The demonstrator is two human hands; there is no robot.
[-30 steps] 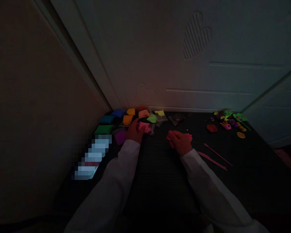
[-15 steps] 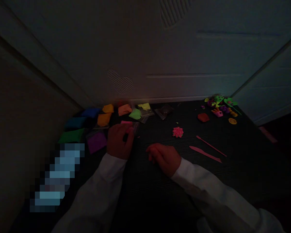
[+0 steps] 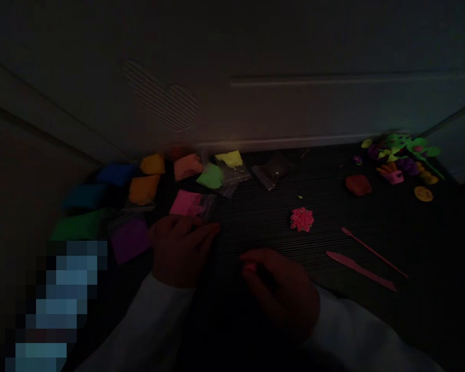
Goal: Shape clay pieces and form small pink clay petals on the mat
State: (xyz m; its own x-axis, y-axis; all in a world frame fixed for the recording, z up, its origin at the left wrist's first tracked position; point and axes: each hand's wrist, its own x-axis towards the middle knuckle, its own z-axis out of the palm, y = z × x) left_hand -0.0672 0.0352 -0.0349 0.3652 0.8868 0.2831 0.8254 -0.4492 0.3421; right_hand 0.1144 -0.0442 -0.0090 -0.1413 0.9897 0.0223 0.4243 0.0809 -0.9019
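Observation:
The scene is very dim. My left hand [image 3: 180, 248] lies low over the table, back up, fingers stretched to the right and nothing visible in them. Just beyond it is a bag of pink modelling clay [image 3: 186, 202], with a bag of purple clay [image 3: 129, 238] at its left. Between the thumb and fingertips of my right hand [image 3: 281, 289] sits a small lump of pink clay [image 3: 250, 267]. A pink clay flower [image 3: 301, 219] made of many small petals rests beyond that hand. To the right lie a pink modelling knife [image 3: 360, 269] and a thin pink modelling tool [image 3: 374, 252].
Orange clay [image 3: 143, 189], light green clay [image 3: 211, 176], yellow clay [image 3: 231, 158] and a dark bag [image 3: 273, 170] line the wall side. Red clay [image 3: 358, 184] and small clay figures [image 3: 395, 165] stand at the back right. A blurred bright patch [image 3: 58, 305] fills the lower left.
My left hand has drawn back from the pink clay bag, uncovering it, and its fingers have straightened. The pink lump in my right hand now shows. The view has shifted closer and darkened.

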